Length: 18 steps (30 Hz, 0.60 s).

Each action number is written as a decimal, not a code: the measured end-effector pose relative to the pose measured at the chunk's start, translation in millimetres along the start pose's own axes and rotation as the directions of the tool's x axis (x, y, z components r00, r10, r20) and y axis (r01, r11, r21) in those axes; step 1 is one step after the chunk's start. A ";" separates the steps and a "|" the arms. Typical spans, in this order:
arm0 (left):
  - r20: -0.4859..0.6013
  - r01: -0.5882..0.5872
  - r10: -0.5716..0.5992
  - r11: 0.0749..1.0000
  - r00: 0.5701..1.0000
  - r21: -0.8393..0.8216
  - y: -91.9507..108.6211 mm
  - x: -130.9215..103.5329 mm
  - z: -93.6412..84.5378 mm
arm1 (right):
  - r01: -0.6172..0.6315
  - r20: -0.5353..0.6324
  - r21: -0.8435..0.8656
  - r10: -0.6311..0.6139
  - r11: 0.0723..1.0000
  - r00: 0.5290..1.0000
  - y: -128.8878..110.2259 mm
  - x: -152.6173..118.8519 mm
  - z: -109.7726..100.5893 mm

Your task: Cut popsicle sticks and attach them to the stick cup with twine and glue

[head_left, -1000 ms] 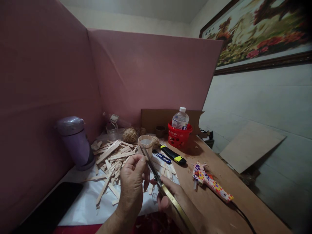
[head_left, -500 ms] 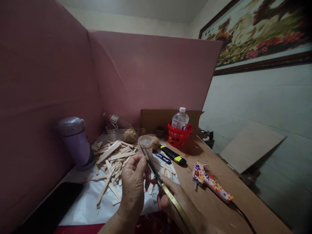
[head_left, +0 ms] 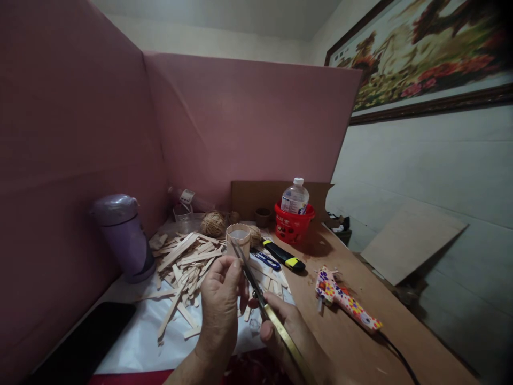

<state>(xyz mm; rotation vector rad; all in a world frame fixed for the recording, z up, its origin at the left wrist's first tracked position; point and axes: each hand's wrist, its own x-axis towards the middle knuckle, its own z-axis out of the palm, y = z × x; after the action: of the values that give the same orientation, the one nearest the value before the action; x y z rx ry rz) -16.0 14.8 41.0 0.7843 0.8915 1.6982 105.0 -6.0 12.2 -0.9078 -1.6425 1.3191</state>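
Note:
My right hand (head_left: 286, 326) is wrapped round the golden handles of a pair of scissors (head_left: 256, 291), whose dark blades point up and away. The fingers of my left hand (head_left: 224, 289) are pinched together beside the blades; what they hold, if anything, is too small to tell. Just beyond the blade tips stands a round cup covered in wooden sticks (head_left: 238, 240). Many loose flat sticks (head_left: 182, 267) lie in a pile to the left of it, and a few more lie to its right.
A purple bottle (head_left: 126, 240) and a black phone (head_left: 86, 337) are at the left. Twine balls (head_left: 213, 223) sit behind the sticks. Rightward are blue snips (head_left: 267, 260), a cutter (head_left: 284, 255), a red bucket (head_left: 294, 224) with a plastic bottle, and a corded flowered glue gun (head_left: 347, 300).
The view has shifted very slightly. The scissors' handles and my right thumb have moved a little; my left hand holds nearly the same pose.

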 end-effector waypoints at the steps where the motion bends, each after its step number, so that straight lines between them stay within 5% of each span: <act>1: 0.003 -0.004 0.004 1.000 1.000 0.009 0.0 -0.2 0.1 | 0.001 0.003 0.002 -0.001 1.000 1.000 -0.9 -0.2 -0.2; 6: 0.003 -0.026 0.025 0.999 1.000 0.039 -0.2 -2.1 2.3 | -0.018 0.076 0.019 0.016 1.000 0.997 -3.1 0.0 -1.6; 18: 0.021 -0.049 0.048 0.998 0.999 0.029 -1.6 -1.6 -0.5 | -0.034 -0.018 0.017 0.034 0.999 0.999 -5.1 -0.3 9.8</act>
<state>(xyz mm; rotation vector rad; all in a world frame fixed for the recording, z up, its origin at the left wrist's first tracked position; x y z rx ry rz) -15.3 13.5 39.2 0.8479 0.8923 1.7197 96.0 -11.0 16.1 -0.9393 -1.6061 1.3416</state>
